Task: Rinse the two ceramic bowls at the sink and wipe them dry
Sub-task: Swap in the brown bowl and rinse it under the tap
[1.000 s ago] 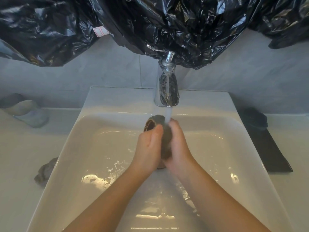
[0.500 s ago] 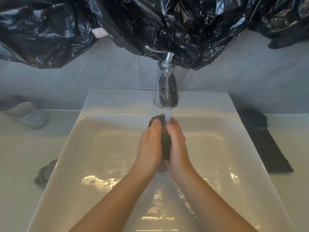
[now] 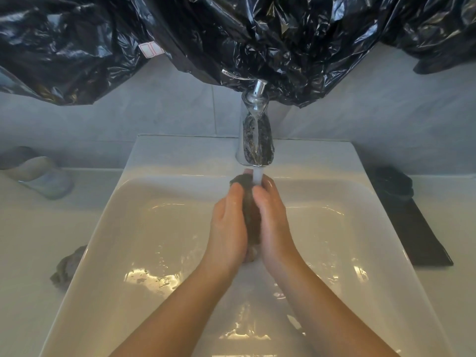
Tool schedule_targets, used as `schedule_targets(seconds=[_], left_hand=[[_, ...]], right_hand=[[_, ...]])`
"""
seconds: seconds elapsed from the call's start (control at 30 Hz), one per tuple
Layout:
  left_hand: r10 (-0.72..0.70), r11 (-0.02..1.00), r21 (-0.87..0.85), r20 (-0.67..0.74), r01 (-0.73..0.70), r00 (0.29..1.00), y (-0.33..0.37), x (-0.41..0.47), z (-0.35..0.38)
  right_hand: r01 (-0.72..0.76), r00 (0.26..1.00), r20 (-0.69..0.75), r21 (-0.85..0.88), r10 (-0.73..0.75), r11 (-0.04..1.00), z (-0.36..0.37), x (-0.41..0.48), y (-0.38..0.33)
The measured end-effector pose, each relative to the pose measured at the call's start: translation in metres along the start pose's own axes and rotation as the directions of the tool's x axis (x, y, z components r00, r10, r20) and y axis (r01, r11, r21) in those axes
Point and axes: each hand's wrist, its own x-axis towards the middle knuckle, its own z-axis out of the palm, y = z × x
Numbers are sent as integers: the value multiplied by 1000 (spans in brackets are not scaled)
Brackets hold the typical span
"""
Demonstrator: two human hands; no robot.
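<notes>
bowl (image 3: 250,217): dark, edge-on under tap (image 3: 255,140) stream | we count one | left hand (image 3: 228,228), right hand (image 3: 274,228): both clasp it

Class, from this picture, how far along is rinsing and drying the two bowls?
Done: nothing visibly finished. In hand: the left hand and right hand hold one dark bowl on edge under the running tap. Left: a dark object on the black mat, possibly the second bowl, and all wiping; the grey cloth lies untouched beside the sink.
</notes>
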Motion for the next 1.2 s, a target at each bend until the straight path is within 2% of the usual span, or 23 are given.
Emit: schedule_targets(seconds=[0.1, 0.13, 0.2, 0.27, 0.33, 0.43, 0.5, 0.53, 0.57, 0.6, 0.67, 0.73, 0.77, 0.8, 0.87, 0.93, 1.0, 1.03, 1.07, 1.13, 1.2], left_hand=[[-265, 949, -178, -15, 259, 964, 14, 3, 5], [-312, 930, -205, -4, 305, 950, 17, 4, 5], [-292, 940, -181, 7, 289, 956, 18, 7, 7], [-141, 989, -43, -20, 140, 990, 13, 6, 10], [57, 994, 94, -18, -55, 998, 4, 2, 9], [324, 916, 210, 111, -341, 940, -18, 3, -3], [403, 834, 324, 193, -446, 895, -27, 7, -10], [400, 832, 336, 188, -442, 897, -28, 6, -10], [370, 864, 305, 159, -402, 915, -26, 5, -9], [285, 919, 254, 97, -301, 954, -20, 3, -5], [5, 989, 147, -63, 5, 998, -6, 5, 3], [-253, 967, -60, -90, 248, 963, 0, 12, 4], [-294, 953, -103, -70, 287, 953, 5, 13, 4], [-256, 966, -60, -42, 253, 966, 6, 13, 4], [-62, 993, 97, -2, 62, 998, 5, 9, 5], [129, 961, 238, 69, -142, 989, 2, 5, 2], [324, 839, 376, 234, -393, 917, -7, 9, -8], [399, 711, 464, 352, -528, 847, -13, 16, -16], [428, 542, 549, 472, -637, 771, -16, 21, -25], [376, 234, 614, 658, -754, 652, -20, 26, -36], [281, 99, 590, 756, -802, 591, -18, 25, -43]], right_hand=[[171, 985, 19, -210, -171, 963, -5, -7, 8], [217, 976, 26, -268, -218, 939, -8, -9, 11], [235, 970, 11, -277, -241, 932, -9, -10, 13], [151, 987, -30, -196, -160, 969, -7, -4, 12], [53, 998, -35, -124, -58, 991, -4, 2, 6], [-192, 981, 39, 129, 188, 973, -5, 3, -3], [-332, 943, 84, 217, 322, 918, -5, 4, -10], [-348, 938, 83, 220, 338, 912, -5, 4, -11], [-319, 948, 61, 198, 313, 927, -4, 5, -10], [-236, 972, 31, 157, 234, 959, -3, 6, -7], [-37, 999, -24, -55, 36, 998, -3, 6, 2], [71, 997, -2, -238, -73, 969, -8, 5, 14], [81, 996, -2, -269, -85, 960, -8, 6, 17], [88, 996, -4, -276, -93, 957, -7, 6, 18], [64, 997, -18, -207, -70, 976, -6, 8, 18], [-49, 998, -26, 26, 50, 998, -3, 6, 8], [-219, 975, 15, 237, 222, 947, -7, 4, -1], [-302, 952, 39, 299, 304, 905, -10, 4, -4], [-374, 925, 71, 344, 373, 861, -14, 4, -8], [-460, 881, 90, 391, 464, 797, -21, 5, -9], [-487, 862, 81, 406, 501, 773, -26, 6, -5]])
